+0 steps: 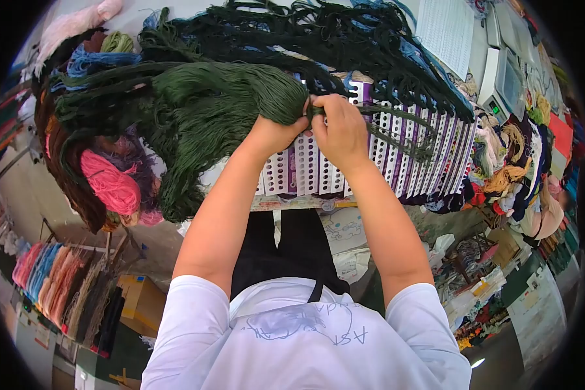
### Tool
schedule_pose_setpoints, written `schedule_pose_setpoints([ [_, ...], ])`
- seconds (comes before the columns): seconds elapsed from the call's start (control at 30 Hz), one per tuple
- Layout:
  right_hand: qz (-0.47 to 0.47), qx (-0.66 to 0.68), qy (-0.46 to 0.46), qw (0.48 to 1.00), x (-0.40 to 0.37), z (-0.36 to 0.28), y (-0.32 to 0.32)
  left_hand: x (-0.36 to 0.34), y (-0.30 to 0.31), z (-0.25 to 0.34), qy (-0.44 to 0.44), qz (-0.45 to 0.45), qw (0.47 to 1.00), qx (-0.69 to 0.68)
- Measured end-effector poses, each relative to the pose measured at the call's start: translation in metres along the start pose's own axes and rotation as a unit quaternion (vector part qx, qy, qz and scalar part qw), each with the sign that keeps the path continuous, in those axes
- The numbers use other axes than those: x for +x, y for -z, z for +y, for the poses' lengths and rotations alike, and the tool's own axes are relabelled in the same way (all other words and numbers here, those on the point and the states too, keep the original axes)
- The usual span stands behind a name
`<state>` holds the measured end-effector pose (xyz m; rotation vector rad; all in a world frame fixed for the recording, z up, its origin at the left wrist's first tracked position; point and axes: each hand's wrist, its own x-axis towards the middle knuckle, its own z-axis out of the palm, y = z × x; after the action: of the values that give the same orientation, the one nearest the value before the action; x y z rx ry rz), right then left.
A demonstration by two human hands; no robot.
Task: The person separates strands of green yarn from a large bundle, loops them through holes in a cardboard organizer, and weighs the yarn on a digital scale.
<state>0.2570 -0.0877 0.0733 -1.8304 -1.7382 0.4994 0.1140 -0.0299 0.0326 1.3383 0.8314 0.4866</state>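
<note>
A thick bundle of dark green yarn (221, 91) spreads left across the table from my hands. My left hand (283, 133) is closed around the bundle's gathered end. Close against it, my right hand (338, 127) pinches a thin green strand, whose loose loop (403, 133) trails off to the right. Under and beside my hands lie white and purple cards with rows of punched holes (312, 172). Dark green and blue thread hangs from the far ends of several cards. The fingertips of both hands are partly hidden where they meet.
Pink yarn (110, 182) lies at the table's left end. At the right are a device with a display (500, 81) and mixed coloured yarns (504, 156). A printed sheet (445, 32) lies at the back. Lower left stand a rack of hanging yarn (52, 279) and a cardboard box (141, 302).
</note>
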Motion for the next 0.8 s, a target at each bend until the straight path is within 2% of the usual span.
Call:
schedule_pose_setpoints([
  [0.03,-0.001,0.008,-0.018,1.0,0.001,0.002,-0.003,-0.002,-0.001,0.002,0.011,0.034,0.993,0.112],
  [0.1,-0.034,0.0,-0.066,0.997,0.0,0.012,-0.011,-0.005,0.011,0.02,-0.02,0.068,0.99,0.122],
  [0.13,-0.066,-0.016,-0.081,0.994,-0.003,0.022,-0.017,-0.007,0.023,0.018,-0.103,0.111,0.974,0.167],
  [0.17,-0.099,-0.03,-0.095,0.99,-0.004,0.029,-0.022,-0.021,0.035,0.01,-0.001,0.127,0.992,-0.025],
  [0.2,-0.109,-0.024,-0.126,0.986,-0.002,0.027,-0.023,-0.025,0.049,0.044,0.005,0.151,0.985,-0.088],
  [0.23,-0.106,-0.024,-0.138,0.984,0.0,0.028,-0.025,-0.035,0.074,0.054,0.015,0.161,0.985,-0.066],
  [0.27,-0.103,-0.024,-0.15,0.983,0.001,0.029,-0.027,-0.048,0.099,0.059,0.074,0.241,0.958,-0.133],
  [0.3,-0.097,-0.023,-0.157,0.983,0.001,0.027,-0.027,-0.061,0.13,0.063,0.162,0.332,0.901,-0.228],
  [0.33,-0.092,-0.022,-0.157,0.983,0.001,0.027,-0.028,-0.07,0.159,0.078,0.145,0.351,0.885,-0.27],
  [0.37,-0.079,-0.026,-0.164,0.983,0.0,0.027,-0.031,-0.077,0.187,0.086,0.106,0.324,0.897,-0.282],
  [0.43,-0.068,-0.036,-0.169,0.983,0.0,0.028,-0.036,-0.081,0.227,0.103,0.065,0.347,0.888,-0.293],
  [0.5,-0.082,-0.042,-0.182,0.979,0.0,0.025,-0.035,-0.064,0.226,0.128,0.042,0.384,0.889,-0.248],
  [0.6,-0.075,-0.037,-0.17,0.982,0.0,0.028,-0.036,-0.038,0.225,0.129,0.013,0.398,0.891,-0.217],
  [0.63,-0.078,-0.035,-0.168,0.982,0.0,0.028,-0.035,-0.033,0.228,0.121,-0.004,0.437,0.886,-0.153],
  [0.7,-0.064,-0.028,-0.153,0.986,-0.003,0.027,-0.033,-0.028,0.209,0.138,-0.037,0.443,0.893,-0.068],
  [0.73,-0.053,-0.013,-0.146,0.988,-0.005,0.029,-0.034,-0.032,0.203,0.144,-0.02,0.455,0.887,-0.073],
  [0.8,-0.02,0.028,-0.132,0.991,-0.005,0.025,-0.028,-0.047,0.187,0.153,0.006,0.41,0.889,-0.203],
])
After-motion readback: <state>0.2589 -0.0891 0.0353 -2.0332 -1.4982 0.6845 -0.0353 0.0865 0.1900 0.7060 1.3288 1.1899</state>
